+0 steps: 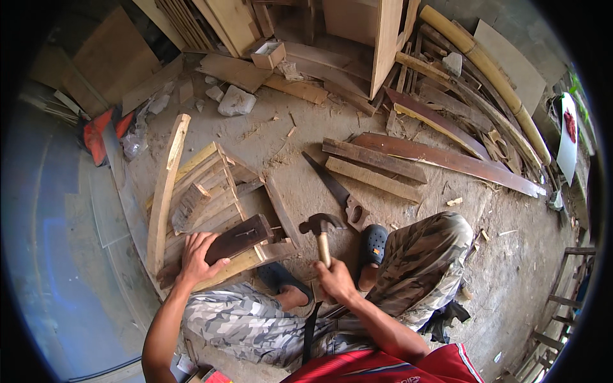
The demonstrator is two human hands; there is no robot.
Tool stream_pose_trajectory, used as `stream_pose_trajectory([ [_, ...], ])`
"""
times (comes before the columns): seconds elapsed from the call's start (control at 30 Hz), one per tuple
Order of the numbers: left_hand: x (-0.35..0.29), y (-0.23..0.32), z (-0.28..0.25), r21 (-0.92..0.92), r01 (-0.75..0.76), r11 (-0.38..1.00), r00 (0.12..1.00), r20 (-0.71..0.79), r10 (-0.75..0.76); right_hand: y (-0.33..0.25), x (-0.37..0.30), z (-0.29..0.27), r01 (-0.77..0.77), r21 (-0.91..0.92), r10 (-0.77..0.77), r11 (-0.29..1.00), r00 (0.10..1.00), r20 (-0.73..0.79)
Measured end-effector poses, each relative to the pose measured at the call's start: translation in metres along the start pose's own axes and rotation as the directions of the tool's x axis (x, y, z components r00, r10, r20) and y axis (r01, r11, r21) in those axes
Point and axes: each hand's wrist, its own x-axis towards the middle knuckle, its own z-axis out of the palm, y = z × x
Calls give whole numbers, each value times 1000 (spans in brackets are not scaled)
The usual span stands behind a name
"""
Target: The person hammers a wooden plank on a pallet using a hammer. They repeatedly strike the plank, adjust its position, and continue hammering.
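Observation:
In my right hand point(335, 281) is a claw hammer point(324, 246), held by its light wooden handle with the dark metal head up. My left hand point(200, 256) grips a dark wooden block point(239, 239), thumb on the near side and fingers over the far side. The block lies across the near end of a slatted wooden frame point(214, 185) that rests on the ground by my left leg. A thin light mark shows on the block's face; whether it is a nail, I cannot tell. The hammer head is to the right of the block, apart from it.
A handsaw point(332, 186) lies beyond the hammer, beside two short wooden beams point(373, 169). Long boards point(447, 159) and bamboo poles point(491, 57) are piled at the right. A pale upright post point(167, 191) stands left of the frame. A grey stone point(236, 102) sits farther back.

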Motion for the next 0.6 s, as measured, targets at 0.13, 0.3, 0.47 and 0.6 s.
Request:
stream_pose_trajectory([
  [0.13, -9, 0, 4, 168, -14, 986, 999, -43, 21, 5, -8, -29, 3, -1, -3, 1000, 999, -51],
  [0.3, -12, 6, 4, 237, -1, 972, 992, -126, 32, 18, -11, -51, 16, 14, -15, 1000, 997, -79],
  [0.47, 5, 7, 23, 199, 281, 939, 896, -404, -182, 26, -4, -63, -14, 74, 20, 997, 996, -81],
  [0.6, 13, 3, 32, 67, 296, 953, 820, -529, -218, 36, 0, -63, -3, 70, 7, 998, 998, -68],
])
